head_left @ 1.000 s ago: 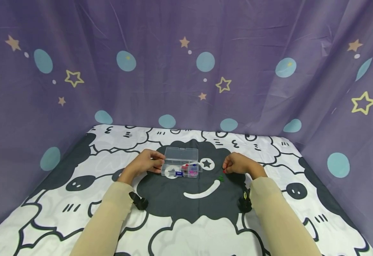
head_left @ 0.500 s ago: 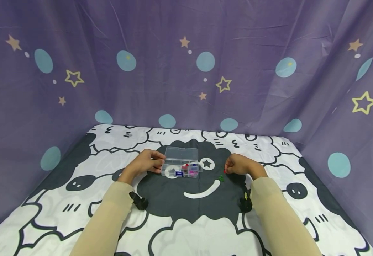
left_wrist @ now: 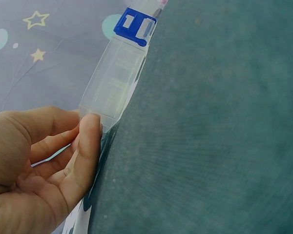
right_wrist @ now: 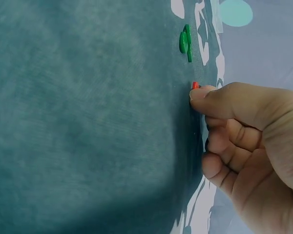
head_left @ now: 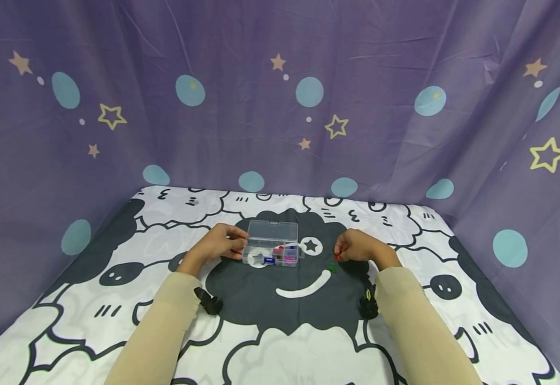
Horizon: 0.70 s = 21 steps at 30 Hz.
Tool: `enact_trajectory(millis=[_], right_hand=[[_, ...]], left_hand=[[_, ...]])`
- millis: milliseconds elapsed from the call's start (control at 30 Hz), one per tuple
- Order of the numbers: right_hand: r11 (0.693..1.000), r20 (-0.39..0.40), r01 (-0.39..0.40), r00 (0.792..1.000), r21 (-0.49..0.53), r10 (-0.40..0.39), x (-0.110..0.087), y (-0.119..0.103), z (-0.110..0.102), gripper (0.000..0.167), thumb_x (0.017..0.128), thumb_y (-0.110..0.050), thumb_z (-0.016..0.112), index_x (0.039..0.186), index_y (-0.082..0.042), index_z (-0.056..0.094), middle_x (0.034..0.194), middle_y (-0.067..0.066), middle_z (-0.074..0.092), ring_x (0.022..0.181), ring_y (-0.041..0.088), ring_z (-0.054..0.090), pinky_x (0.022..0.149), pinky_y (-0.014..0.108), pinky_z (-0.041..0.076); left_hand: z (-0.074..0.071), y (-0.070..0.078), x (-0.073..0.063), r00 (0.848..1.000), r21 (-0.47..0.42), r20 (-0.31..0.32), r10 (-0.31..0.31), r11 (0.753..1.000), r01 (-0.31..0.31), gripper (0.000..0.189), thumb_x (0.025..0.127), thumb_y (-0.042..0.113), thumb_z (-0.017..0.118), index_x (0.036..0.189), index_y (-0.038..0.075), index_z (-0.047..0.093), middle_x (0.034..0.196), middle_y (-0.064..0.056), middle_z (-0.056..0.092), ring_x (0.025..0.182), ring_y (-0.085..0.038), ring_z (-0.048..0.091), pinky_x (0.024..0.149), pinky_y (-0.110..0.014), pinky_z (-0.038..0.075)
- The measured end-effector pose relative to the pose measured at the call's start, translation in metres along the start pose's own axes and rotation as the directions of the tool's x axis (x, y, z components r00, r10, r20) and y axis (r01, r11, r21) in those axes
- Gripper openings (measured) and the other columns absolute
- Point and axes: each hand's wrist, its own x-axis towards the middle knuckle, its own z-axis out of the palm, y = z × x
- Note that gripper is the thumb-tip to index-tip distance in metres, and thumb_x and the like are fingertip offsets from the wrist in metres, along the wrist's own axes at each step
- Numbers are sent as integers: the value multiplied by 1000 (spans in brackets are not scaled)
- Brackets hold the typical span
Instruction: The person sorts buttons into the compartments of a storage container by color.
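Note:
My left hand (head_left: 218, 244) grips the left end of a clear plastic compartment box (head_left: 272, 231), whose lid stands raised at the back. In the left wrist view, thumb and fingers close on a corner of the box (left_wrist: 110, 78). A blue piece (left_wrist: 133, 28) shows at the box's front; red and pink pieces (head_left: 289, 259) lie in the right-hand compartments. To the right of the box, my right hand (head_left: 357, 247) pinches a small red piece (right_wrist: 195, 85) between thumb and forefinger, just over the cloth. Its other fingers are curled loosely. The red piece's exact shape is mostly hidden.
Small green pieces (right_wrist: 184, 43) lie on the cloth between the box and my right hand. The table cloth (head_left: 270, 310) has a black-and-white cartoon sheep print. A purple curtain (head_left: 241, 133) with stars and dots hangs behind the table and at both sides.
My right hand shifted slightly right, then back left, and more of the red piece shows at its fingertips. The left hand and the box have stayed put.

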Motion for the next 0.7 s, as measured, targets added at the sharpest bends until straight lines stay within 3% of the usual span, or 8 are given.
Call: enact_trajectory(millis=[700], right_hand=[[1000,43,5,999,-19,-4,0,2,-1,5,89,-1,71,87,-5,70,76,-2,64,68,12,52,63,27,45]], left_hand=[[0,0,0,1000,-6,-1,-1,1000,1,28,100,2,64,126,-7,66,108,-19,62,78,-22,69,72,-37,66]])
